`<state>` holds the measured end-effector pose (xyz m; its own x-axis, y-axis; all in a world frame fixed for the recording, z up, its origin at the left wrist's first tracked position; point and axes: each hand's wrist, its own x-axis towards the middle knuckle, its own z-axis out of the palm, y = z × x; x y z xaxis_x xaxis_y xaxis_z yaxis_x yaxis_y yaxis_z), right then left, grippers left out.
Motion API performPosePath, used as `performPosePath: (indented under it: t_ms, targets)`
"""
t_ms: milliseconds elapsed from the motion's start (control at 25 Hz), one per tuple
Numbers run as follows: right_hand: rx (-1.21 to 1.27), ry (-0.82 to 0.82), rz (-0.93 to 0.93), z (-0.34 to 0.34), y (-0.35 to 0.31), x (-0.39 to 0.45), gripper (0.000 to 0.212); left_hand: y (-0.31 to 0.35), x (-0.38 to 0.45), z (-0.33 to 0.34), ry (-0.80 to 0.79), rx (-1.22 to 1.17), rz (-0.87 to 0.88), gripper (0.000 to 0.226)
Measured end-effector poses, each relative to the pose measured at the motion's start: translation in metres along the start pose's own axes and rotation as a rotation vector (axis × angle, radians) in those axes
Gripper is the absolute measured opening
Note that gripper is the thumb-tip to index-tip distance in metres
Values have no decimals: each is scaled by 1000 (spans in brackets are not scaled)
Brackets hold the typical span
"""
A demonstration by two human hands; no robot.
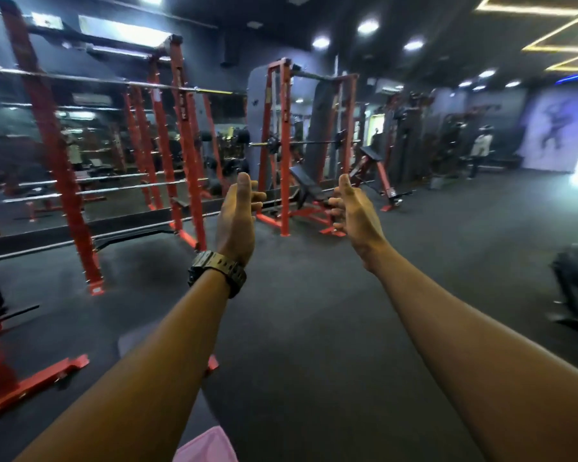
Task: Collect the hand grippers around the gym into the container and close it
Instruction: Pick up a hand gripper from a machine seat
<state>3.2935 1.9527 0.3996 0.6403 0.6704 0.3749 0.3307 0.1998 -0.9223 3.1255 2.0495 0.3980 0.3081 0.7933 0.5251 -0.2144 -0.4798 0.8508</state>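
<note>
My left hand (237, 218) and my right hand (354, 211) are stretched out in front of me at chest height, palms facing each other, thumbs up and fingers loosely curled. Both hold nothing. A black watch (217, 270) sits on my left wrist. No hand gripper and no container show in this view. The picture is blurred.
Red squat racks (57, 155) stand at the left along a mirrored wall. Another red rack with a barbell (282, 145) and a bench (309, 188) stands straight ahead. Dark rubber floor (307, 295) stretches to the right. A person (479, 151) stands far right. A dark object (576, 281) sits at the right edge.
</note>
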Motion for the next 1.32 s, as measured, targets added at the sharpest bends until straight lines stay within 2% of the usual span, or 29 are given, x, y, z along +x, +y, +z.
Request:
performPosePath:
  t_ms: [200, 360, 520, 640, 720, 840, 960, 1080, 1160, 1240, 1320]
  targets:
    - [-92, 364, -61, -109, -66, -53, 78, 64, -21, 85, -314, -189, 72, 79]
    - [-181, 588, -81, -182, -117, -134, 72, 118, -68, 143, -528, -344, 104, 83]
    - [-280, 845, -104, -247, -168, -264, 84, 192, -159, 192, -741, -540, 96, 81]
    - [-403, 1029, -73, -281, -203, -361, 76, 244, -239, 219, -908, -649, 54, 75]
    - [-460, 1136, -71, -301, -230, -434, 72, 281, -298, 231, -1047, -718, 44, 78]
    - [-555, 1289, -53, -326, -265, -547, 70, 331, -391, 244, -1225, -793, 51, 89]
    - [-637, 1420, 12, -336, -298, -653, 72, 375, -480, 242, -1324, -872, 29, 82]
    - [-669, 1568, 62, -328, -318, -741, 84, 404, -558, 235, -1458, -943, -4, 69]
    - [-694, 1651, 100, -315, -324, -794, 87, 415, -601, 230, -1543, -982, -17, 72]
    - [-705, 1727, 136, -305, -328, -839, 76, 420, -639, 227, -1609, -992, -43, 76]
    - [-692, 1784, 155, -296, -327, -868, 64, 422, -666, 224, -1663, -998, -90, 69]
